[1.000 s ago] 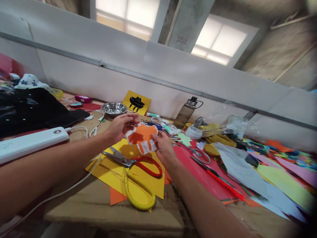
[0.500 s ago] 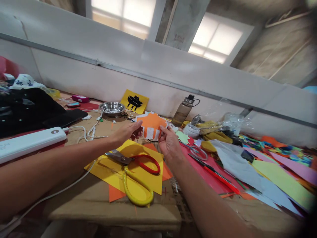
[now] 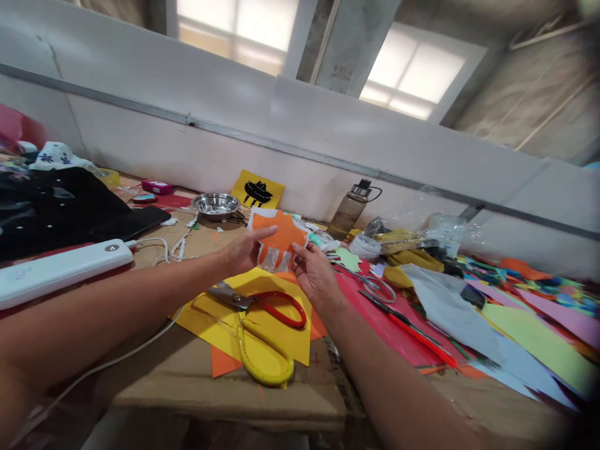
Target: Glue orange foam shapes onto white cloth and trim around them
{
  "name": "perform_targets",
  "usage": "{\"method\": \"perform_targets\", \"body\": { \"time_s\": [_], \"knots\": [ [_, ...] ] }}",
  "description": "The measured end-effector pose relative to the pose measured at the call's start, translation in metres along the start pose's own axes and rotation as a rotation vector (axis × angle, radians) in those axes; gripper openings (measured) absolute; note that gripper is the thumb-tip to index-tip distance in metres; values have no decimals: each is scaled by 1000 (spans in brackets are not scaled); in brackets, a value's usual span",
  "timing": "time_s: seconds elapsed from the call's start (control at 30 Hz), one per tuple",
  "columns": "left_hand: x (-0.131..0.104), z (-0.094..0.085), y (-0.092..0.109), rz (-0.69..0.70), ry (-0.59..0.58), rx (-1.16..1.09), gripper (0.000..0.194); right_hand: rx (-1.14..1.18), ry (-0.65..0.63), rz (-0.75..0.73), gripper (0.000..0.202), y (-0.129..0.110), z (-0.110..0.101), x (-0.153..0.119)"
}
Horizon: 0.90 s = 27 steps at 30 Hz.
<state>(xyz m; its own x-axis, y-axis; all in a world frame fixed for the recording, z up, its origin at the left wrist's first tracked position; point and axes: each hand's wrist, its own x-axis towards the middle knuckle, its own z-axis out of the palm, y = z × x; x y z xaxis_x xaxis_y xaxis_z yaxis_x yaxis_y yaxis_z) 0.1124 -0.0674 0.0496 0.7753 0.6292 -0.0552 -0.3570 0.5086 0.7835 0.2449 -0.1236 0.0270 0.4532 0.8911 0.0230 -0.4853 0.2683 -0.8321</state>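
Between both hands, above the table, hangs an orange paper cutout (image 3: 280,237) with a white backing and narrow legs along its lower edge. My left hand (image 3: 244,249) pinches its left side, thumb lying on the orange face. Its right edge is gripped by my right hand (image 3: 313,265), between thumb and fingers. Below them, large scissors (image 3: 239,301) with one red and one yellow handle lie on yellow sheets (image 3: 209,315). Orange paper (image 3: 224,361) pokes out from under these sheets. A yellow card (image 3: 257,189) bearing a similar black shape leans against the wall behind.
A metal bowl (image 3: 215,206) and a water bottle (image 3: 349,212) stand toward the back. At left are a white power strip (image 3: 65,269) with its cord and black fabric (image 3: 70,203). Red-handled tweezers or a similar long tool (image 3: 412,328) and coloured paper sheets (image 3: 529,340) spread on the right.
The cutout has shifted slightly left and tilted, showing more white backing at its upper left. My left thumb now reaches further onto its face. The scissors have stayed on the yellow sheets.
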Motion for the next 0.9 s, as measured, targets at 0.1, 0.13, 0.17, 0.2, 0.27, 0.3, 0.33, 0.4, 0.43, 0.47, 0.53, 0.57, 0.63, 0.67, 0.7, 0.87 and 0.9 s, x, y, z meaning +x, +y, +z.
{"method": "perform_targets", "body": {
  "time_s": [0.1, 0.13, 0.17, 0.2, 0.27, 0.3, 0.33, 0.4, 0.43, 0.47, 0.53, 0.57, 0.63, 0.67, 0.7, 0.87, 0.9],
  "knots": [
    [7, -2, 2, -49, 91, 26, 28, -133, -33, -28, 28, -2, -2, 3],
    [11, -3, 4, -34, 110, 24, 28, -239, -40, -34, 24, -3, -3, 4],
    [15, -5, 7, 5, 126, 14, 28, -349, -39, -35, 21, -5, -4, 6],
    [20, -7, 11, 68, 145, -5, 27, -475, -32, -44, 19, -7, -5, 6],
    [28, -12, 22, 204, 188, -58, 28, -776, -51, -97, 20, -13, -7, 4],
    [31, -15, 27, 249, 208, -85, 29, -929, -101, -137, 21, -16, -7, 1],
    [33, -17, 32, 274, 224, -108, 31, -1086, -185, -179, 21, -19, -5, -5],
    [35, -22, 39, 286, 243, -146, 33, -1339, -430, -190, 24, -25, 1, -20],
    [35, -25, 41, 281, 247, -161, 34, -1410, -547, -147, 27, -27, 4, -29],
    [35, -26, 41, 275, 249, -174, 35, -1469, -671, -70, 34, -29, 8, -38],
    [35, -28, 40, 280, 254, -191, 35, -1594, -868, -1, 45, -31, 15, -54],
    [35, -28, 39, 291, 261, -194, 35, -1658, -939, -24, 53, -31, 17, -61],
    [35, -27, 37, 320, 270, -193, 35, -1756, -993, -70, 66, -30, 20, -70],
    [35, -26, 36, 328, 268, -192, 34, -1791, -986, -79, 70, -29, 20, -73],
    [35, -25, 36, 328, 264, -190, 34, -1815, -972, -71, 72, -29, 19, -75],
    [32, -23, 47, 325, 279, -187, 31, -1809, -920, -79, 63, -30, 19, -80],
    [30, -24, 51, 336, 279, -183, 30, -1778, -914, -89, 63, -31, 20, -80]
  ]
}}
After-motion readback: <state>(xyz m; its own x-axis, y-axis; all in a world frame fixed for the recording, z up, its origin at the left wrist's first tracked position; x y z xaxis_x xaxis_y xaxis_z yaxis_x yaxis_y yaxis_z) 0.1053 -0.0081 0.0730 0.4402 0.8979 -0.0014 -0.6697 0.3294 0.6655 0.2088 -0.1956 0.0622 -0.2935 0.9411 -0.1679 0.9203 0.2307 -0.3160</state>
